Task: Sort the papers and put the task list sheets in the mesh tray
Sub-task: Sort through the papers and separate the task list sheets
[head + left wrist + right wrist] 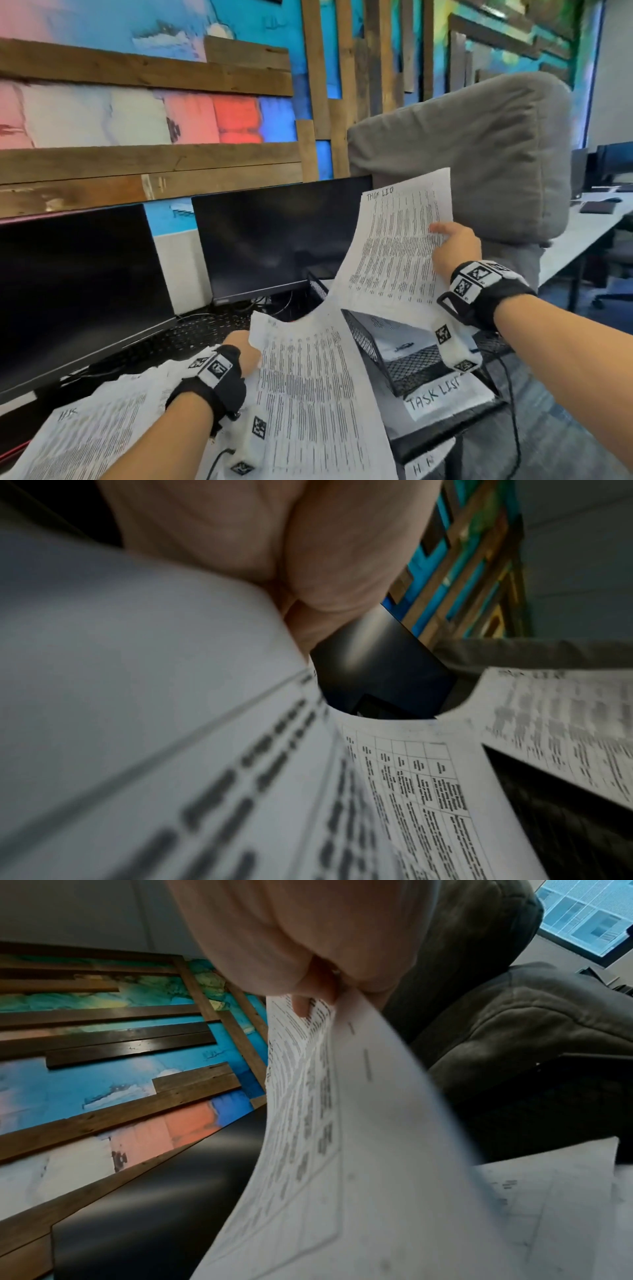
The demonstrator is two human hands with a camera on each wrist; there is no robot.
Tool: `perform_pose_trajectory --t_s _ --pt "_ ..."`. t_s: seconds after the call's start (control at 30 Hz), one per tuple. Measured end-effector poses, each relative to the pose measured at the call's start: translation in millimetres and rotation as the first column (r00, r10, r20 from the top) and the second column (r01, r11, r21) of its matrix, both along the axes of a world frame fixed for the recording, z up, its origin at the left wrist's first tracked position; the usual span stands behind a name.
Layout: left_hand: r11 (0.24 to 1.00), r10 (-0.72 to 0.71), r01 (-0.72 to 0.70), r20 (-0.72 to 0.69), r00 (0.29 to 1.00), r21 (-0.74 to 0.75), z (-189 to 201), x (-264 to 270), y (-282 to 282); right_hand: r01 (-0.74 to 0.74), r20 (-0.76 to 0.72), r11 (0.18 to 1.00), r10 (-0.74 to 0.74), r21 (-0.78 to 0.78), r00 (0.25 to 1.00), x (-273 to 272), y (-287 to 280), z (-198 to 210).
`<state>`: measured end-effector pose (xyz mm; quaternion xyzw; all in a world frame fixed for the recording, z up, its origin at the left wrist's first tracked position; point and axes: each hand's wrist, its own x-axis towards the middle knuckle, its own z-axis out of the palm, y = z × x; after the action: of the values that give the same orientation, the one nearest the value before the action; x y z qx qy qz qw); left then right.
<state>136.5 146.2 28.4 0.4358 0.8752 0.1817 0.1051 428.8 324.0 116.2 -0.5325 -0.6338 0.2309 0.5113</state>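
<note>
My right hand (pixel 443 236) pinches the right edge of a printed sheet headed "TASK LIST" (pixel 397 246) and holds it up, curved, above the black mesh tray (pixel 363 339). In the right wrist view the thumb (pixel 304 1005) presses on that task list sheet (pixel 342 1123). A "TASK LIST" label (pixel 435 394) hangs on the tray's front, and a sheet lies inside. My left hand (pixel 248 351) grips the left edge of a stack of printed papers (pixel 308 394), lifted off the desk. In the left wrist view, curled fingers (pixel 308 561) hold the stack (pixel 411 777).
More printed papers (pixel 92 428) lie spread on the desk at the lower left. Two dark monitors (pixel 274 240) stand behind, with a keyboard under the left one. A grey padded chair back (pixel 479 154) rises close behind the tray. Cables run along the desk.
</note>
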Motion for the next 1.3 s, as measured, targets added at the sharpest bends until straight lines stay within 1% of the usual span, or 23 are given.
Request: perform_pose_trajectory --t_s 0.1,0.2,0.33,0.43,0.53,0.63,0.73,0.8,0.87,0.97,1.0,1.03,1.07,1.1,1.13,1.17,1.2,1.23,1.27,1.3 --pt "0.998 0.062 -0.062 0.0 0.998 0.011 5 -11 -4 0.02 -0.041 1.0 -0.021 -0.007 0.999 5 1 6" --pt "0.992 0.114 -0.113 -0.02 0.993 0.054 5 -15 -6 0.017 -0.038 1.0 -0.017 -0.009 0.999 6 -1 9" --pt "0.987 0.161 -0.161 -0.028 0.987 0.017 -1 -20 -13 0.003 -0.023 1.0 -0.003 -0.002 1.0 5 -6 8" --pt "0.991 0.13 -0.13 -0.011 0.991 -0.025 -2 -20 -20 -0.001 0.003 1.0 0.001 0.011 1.0 7 -9 7" --pt "0.995 0.096 -0.093 0.072 0.993 -0.04 -3 -20 -21 -0.008 0.021 1.0 0.007 0.023 1.0 6 -11 8" --pt "0.995 0.077 -0.088 0.163 0.984 0.056 -1 -18 -19 -0.021 0.016 0.999 0.02 0.033 1.0 1 -12 8" --pt "0.995 0.069 -0.08 0.174 0.982 0.059 2 -14 -16 -0.046 0.015 0.997 0.045 0.057 0.999 -6 -11 5" --pt "0.997 0.041 -0.051 0.177 0.983 0.055 0 -13 -9 -0.057 0.005 0.997 0.056 0.058 0.998 -10 -8 2" --pt "0.999 0.032 -0.036 0.183 0.983 0.022 -5 -9 -1 -0.059 -0.006 0.997 0.06 0.046 0.998 -11 -4 -2" --pt "0.998 -0.044 0.035 0.214 0.976 0.043 -19 4 18 -0.053 -0.009 0.998 0.053 0.03 0.999 -10 6 -7" --pt "0.998 -0.047 0.038 0.243 0.969 0.041 -22 12 25 -0.05 -0.004 0.999 0.05 0.022 0.999 -8 10 -9" --pt "0.998 -0.053 0.048 0.242 0.969 0.027 -27 18 33 -0.05 0.006 0.999 0.05 0.014 0.999 -5 13 -10" --pt "0.999 -0.036 0.034 0.26 0.965 0.013 -28 27 39 -0.05 0.023 0.999 0.05 0.008 0.999 -1 18 -12" --pt "1.0 0.016 -0.02 0.305 0.952 0.011 -30 37 48 -0.048 0.041 0.999 0.048 0.002 0.998 3 23 -14" --pt "0.997 0.031 -0.05 0.332 0.943 0.051 -35 43 57 -0.046 0.062 0.999 0.046 -0.002 0.997 7 27 -17" --pt "0.992 0.053 -0.098 0.426 0.903 0.083 -39 53 64 -0.044 0.083 0.999 0.044 -0.006 0.996 11 31 -18" --pt "0.973 0.08 -0.195 0.617 0.783 0.121 -43 63 71 -0.04 0.101 0.999 0.041 -0.01 0.994 14 34 -20" --pt "0.958 0.031 -0.232 0.744 0.668 0.168 -52 68 82 -0.036 0.117 0.999 0.037 -0.014 0.992 17 38 -21" --pt "0.926 -0.043 -0.279 0.805 0.592 0.255 -57 75 88 -0.036 0.128 0.999 0.038 -0.018 0.991 20 41 -22" --pt "0.905 -0.093 -0.322 0.868 0.488 0.278 -62 80 96 -0.043 0.138 0.999 0.045 -0.016 0.989 21 44 -22"
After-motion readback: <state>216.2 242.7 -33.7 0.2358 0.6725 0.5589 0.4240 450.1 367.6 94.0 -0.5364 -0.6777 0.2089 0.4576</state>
